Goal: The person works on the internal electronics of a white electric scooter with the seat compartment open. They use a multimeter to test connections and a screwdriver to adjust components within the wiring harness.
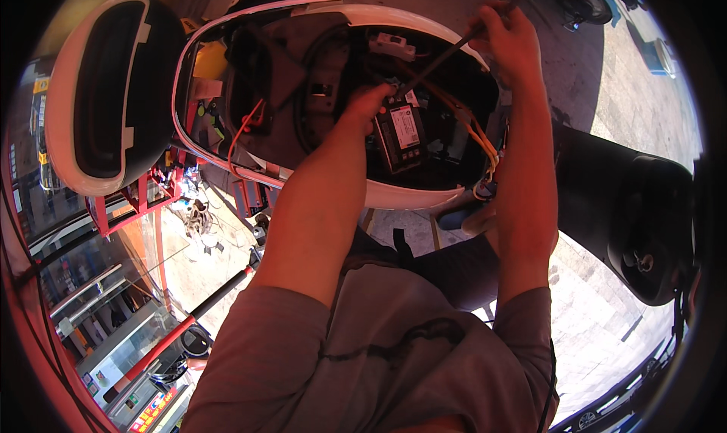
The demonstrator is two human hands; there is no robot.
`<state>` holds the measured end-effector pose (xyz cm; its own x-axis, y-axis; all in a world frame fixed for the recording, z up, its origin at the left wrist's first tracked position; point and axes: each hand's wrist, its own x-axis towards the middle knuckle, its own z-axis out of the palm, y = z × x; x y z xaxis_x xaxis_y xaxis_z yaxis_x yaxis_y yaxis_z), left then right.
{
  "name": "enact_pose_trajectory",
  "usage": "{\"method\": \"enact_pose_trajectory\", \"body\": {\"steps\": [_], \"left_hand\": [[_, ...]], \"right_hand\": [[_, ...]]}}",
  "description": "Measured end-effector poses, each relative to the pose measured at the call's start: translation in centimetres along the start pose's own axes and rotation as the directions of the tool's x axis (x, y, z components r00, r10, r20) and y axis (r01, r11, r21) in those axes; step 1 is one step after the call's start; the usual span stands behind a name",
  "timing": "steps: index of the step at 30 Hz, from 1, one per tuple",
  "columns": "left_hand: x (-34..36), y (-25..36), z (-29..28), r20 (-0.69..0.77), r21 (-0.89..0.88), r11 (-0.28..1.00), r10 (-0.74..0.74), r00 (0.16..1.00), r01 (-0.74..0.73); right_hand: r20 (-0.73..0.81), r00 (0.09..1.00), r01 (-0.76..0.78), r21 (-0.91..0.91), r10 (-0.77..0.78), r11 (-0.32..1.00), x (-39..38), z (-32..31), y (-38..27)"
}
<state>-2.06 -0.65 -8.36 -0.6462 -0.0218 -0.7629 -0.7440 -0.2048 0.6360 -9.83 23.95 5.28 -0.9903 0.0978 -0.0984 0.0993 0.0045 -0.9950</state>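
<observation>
Inside the white-edged scooter body lies a black box with a white label. My left hand is closed at the box's upper left corner, its thumb beside the tip of the tool; its other fingers are partly hidden. Above and to the right, my right hand grips the upper end of a long, thin screwdriver. The shaft slants down and left to the box's upper edge, where the exact contact is too small to tell.
Orange cables run along the cavity's right side, and a small white module sits at its far wall. A red wire curves at the left. A black scooter seat lies right, a white-rimmed case far left, above a red rack.
</observation>
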Motion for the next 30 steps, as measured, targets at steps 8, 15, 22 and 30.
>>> {"method": "enact_pose_trajectory", "body": {"steps": [8, 15, 22, 30], "left_hand": [[0.5, -0.3, -0.1, 0.013, -0.005, 1.0, 0.005, 1.0, -0.005], [1.3, -0.7, -0.4, 0.042, -0.035, 0.999, -0.027, 0.999, 0.028], [0.9, -0.5, -0.3, 0.001, -0.003, 1.0, -0.02, 1.0, 0.02], [-0.2, 0.2, 0.2, 0.031, -0.038, 0.999, -0.024, 0.999, 0.026]], "right_hand": [[-0.053, 0.999, 0.005, 0.008, -0.005, 1.0, -1.2, -0.4, 0.1], [-0.049, 0.998, 0.031, 0.007, -0.03, 1.0, -2.2, -0.5, -0.8], [-0.084, 0.996, 0.018, 0.057, -0.013, 0.998, -2.5, -0.8, -1.1], [-0.034, 0.998, 0.056, 0.06, -0.054, 0.997, -4.2, 0.4, -1.2]]}}
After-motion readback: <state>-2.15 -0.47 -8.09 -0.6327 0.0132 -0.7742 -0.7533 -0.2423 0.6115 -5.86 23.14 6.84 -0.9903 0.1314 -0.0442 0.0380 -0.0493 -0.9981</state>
